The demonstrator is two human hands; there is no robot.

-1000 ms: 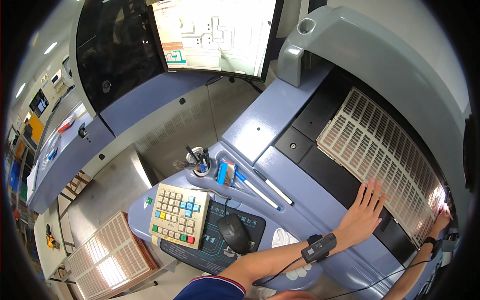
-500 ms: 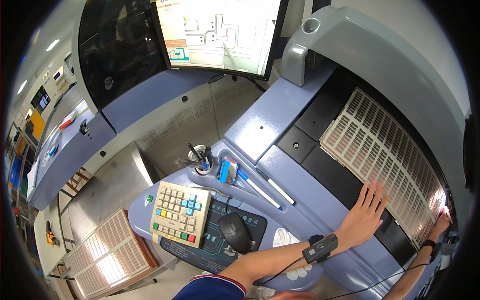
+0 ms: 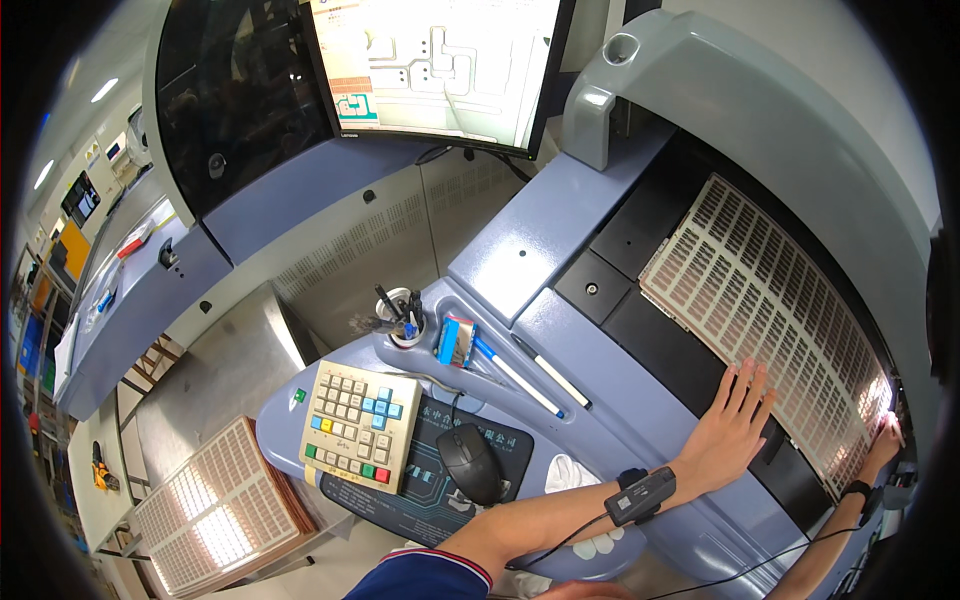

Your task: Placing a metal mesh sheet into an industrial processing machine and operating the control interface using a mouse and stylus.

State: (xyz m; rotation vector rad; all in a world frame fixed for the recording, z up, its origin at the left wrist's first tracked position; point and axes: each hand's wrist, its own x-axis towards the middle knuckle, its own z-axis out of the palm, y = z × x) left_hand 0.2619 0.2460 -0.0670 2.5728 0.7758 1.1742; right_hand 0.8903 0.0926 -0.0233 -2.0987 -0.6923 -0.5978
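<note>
A large circuit board panel (image 3: 760,300), patterned with rows of small rectangles, lies on the black bed of a machine at the right. My left hand (image 3: 728,430) rests flat near its left edge, fingers spread, the fingertips over the panel. A black device is strapped to that wrist. At the panel's right end, by a bright reflection, my right hand (image 3: 882,445) touches or is close to the corner. It is small and bent by the lens, so its finger grip is unclear. A dark band circles the right wrist.
A grey hood (image 3: 740,90) arches over the bed. A monitor (image 3: 440,70) shows a circuit drawing. Keypad (image 3: 360,425), mouse (image 3: 470,465), two pens (image 3: 520,378) and a pen cup (image 3: 405,325) sit on the blue console. A stack of panels (image 3: 220,510) stands lower left.
</note>
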